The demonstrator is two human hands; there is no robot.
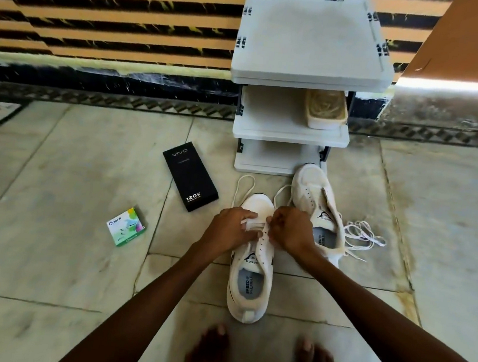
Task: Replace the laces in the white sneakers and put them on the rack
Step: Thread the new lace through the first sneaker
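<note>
A white sneaker (250,281) stands on the floor in front of me, toe pointing away. My left hand (231,228) grips a flat white lace (249,224) across the sneaker's lower eyelets. My right hand (290,229) pinches the same lace at the right eyelet row. Two loose loops of this lace (244,187) trail past the toe. The second white sneaker (317,206) lies to the right, close to the rack's base. A loose tangled white lace (364,235) lies by its right side. The white shoe rack (290,133) stands against the wall behind.
A cream shoe (326,109) sits on the rack's middle shelf. A black Vivo box (190,176) and a small green Odonil box (126,226) lie on the floor at left. My bare feet (267,361) are at the bottom edge.
</note>
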